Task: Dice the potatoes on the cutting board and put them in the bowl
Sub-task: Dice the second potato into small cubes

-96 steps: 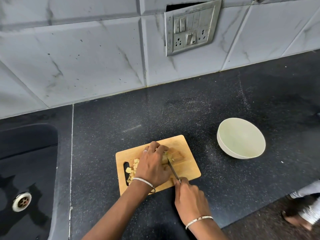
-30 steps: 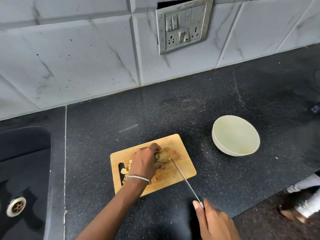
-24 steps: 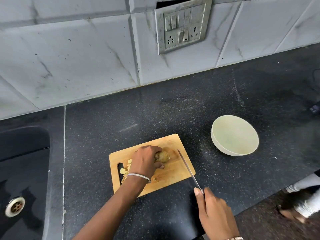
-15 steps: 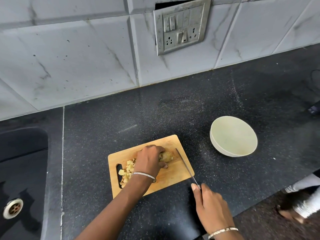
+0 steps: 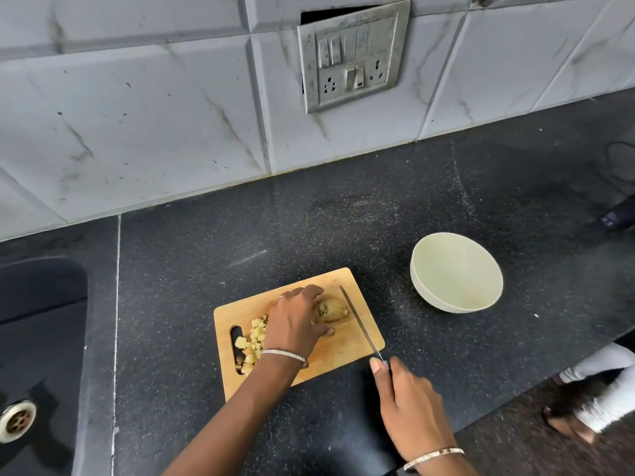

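On the wooden cutting board point(image 5: 343, 352) the left hand point(image 5: 295, 324) pinned a firm, roll-prone unpeeled potato point(image 5: 331, 310), while the right hand point(image 5: 409, 403) gripped the knife point(image 5: 359, 321) beside it.

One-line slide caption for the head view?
Left hand steadies brown potato piece on wooden cutting board; right hand holds steel knife beside it.

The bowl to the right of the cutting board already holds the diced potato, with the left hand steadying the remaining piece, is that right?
Not quite: the head view shows the bowl empty. The diced potato lies on the cutting board, near its handle slot. The left hand does steady the remaining piece.
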`<act>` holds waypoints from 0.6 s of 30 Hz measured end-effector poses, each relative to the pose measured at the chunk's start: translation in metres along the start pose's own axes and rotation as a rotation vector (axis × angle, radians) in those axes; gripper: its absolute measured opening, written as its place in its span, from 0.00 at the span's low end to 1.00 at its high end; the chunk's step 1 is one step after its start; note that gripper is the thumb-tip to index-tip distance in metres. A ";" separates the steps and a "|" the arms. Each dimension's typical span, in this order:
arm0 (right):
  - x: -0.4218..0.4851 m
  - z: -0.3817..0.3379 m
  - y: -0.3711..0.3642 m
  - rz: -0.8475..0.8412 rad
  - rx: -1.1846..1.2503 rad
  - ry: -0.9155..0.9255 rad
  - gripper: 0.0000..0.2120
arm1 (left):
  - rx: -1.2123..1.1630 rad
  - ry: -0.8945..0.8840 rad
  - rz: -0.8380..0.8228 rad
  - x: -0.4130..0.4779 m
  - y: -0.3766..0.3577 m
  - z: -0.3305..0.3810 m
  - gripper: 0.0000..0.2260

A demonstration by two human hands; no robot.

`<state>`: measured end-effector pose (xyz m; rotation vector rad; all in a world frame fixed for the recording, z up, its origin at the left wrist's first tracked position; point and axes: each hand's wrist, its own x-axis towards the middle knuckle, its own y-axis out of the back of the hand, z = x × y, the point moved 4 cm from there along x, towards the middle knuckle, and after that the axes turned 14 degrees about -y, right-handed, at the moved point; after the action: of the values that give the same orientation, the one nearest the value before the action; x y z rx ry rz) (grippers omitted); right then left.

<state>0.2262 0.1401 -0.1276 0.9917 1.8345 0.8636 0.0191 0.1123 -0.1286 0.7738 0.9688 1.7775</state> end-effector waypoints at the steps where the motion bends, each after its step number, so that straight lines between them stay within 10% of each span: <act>1: -0.001 -0.003 0.001 -0.002 0.005 0.010 0.19 | -0.036 0.011 0.037 -0.004 0.000 -0.001 0.28; 18: -0.004 -0.030 0.002 -0.055 -0.037 0.055 0.19 | -0.164 0.001 0.164 -0.014 -0.001 -0.001 0.15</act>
<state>0.2004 0.1322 -0.1127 0.8988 1.8766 0.8955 0.0238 0.0993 -0.1313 0.7658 0.7669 1.9713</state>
